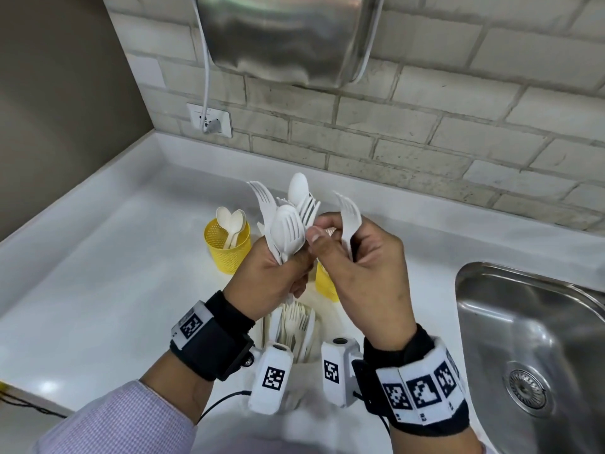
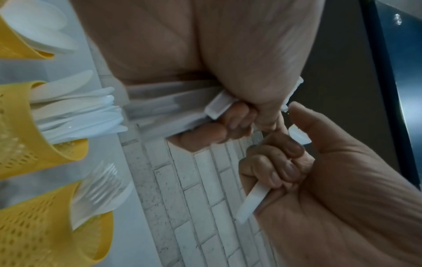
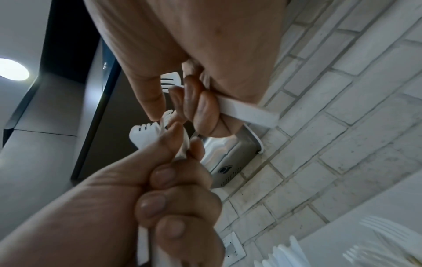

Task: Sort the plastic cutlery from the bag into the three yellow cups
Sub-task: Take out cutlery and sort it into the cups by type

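My left hand (image 1: 275,267) grips a bundle of white plastic forks and spoons (image 1: 288,221) by the handles, heads up, above the counter. My right hand (image 1: 347,253) holds a single white fork (image 1: 348,214) in its curled fingers, while its thumb and forefinger touch the bundle. One yellow cup (image 1: 226,253) with spoons stands at the left. A second yellow cup (image 1: 325,283) is mostly hidden behind my hands. More forks (image 1: 296,322) show between my wrists. The left wrist view shows the spoon cup (image 2: 13,45), a knife cup (image 2: 34,135) and a fork cup (image 2: 45,225). No bag is visible.
A steel sink (image 1: 530,339) is sunk into the white counter (image 1: 98,273) at the right. A steel appliance (image 1: 288,34) hangs on the brick wall above the cups, with its cable plugged into a wall socket (image 1: 209,121).
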`<state>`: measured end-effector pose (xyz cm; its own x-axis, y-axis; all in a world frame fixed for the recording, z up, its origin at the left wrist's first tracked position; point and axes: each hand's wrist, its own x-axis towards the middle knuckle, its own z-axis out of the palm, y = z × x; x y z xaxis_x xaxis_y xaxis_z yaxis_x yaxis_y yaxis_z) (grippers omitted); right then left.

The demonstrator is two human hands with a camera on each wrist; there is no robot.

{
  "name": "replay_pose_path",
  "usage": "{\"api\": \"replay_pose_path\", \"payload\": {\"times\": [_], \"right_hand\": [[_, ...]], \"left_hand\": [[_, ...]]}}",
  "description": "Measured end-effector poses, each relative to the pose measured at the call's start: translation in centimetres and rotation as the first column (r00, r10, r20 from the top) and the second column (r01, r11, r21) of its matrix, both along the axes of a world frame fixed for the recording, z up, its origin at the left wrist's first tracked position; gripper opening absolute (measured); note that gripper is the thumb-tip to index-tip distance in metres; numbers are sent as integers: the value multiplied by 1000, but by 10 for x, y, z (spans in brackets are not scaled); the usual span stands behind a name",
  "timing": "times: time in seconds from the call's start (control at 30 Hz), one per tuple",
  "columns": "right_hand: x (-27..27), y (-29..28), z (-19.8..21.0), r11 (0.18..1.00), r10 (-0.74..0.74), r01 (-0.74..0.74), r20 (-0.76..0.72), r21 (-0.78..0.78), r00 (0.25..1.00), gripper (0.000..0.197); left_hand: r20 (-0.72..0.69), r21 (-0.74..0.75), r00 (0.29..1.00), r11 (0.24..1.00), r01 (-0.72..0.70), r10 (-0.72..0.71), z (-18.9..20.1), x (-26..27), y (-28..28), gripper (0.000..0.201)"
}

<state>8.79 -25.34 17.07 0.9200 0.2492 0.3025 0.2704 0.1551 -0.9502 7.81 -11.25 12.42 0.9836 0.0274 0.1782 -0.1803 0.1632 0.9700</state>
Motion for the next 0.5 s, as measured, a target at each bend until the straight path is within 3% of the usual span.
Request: {"api": "replay_pose_path", "payload": {"times": [0.17,0.23,0.33,0.43,0.5], "right_hand": [[2,4,3,999,-22,23,-29,22,999,4],[5,2,3,997,-40,45,-66,69,997,5],[11,-1,7,978,-5,41,-175,205,984,14],[15,-5,14,916,100,19,-273,401,957,26],[18,-7,15,878,123,59,-343,475,931,24]], "left_hand": [[44,37,999,999,-12,10,-1,0,1,12],[53,68,999,998,-12,8,-4,1,3,27],[39,83,999,996,-27,24,-8,1,4,43],[10,51,1000,998,-27,26,-5,-1,4,24],[-1,18,1000,1000,-11,11,-4,-1,3,24]]}}
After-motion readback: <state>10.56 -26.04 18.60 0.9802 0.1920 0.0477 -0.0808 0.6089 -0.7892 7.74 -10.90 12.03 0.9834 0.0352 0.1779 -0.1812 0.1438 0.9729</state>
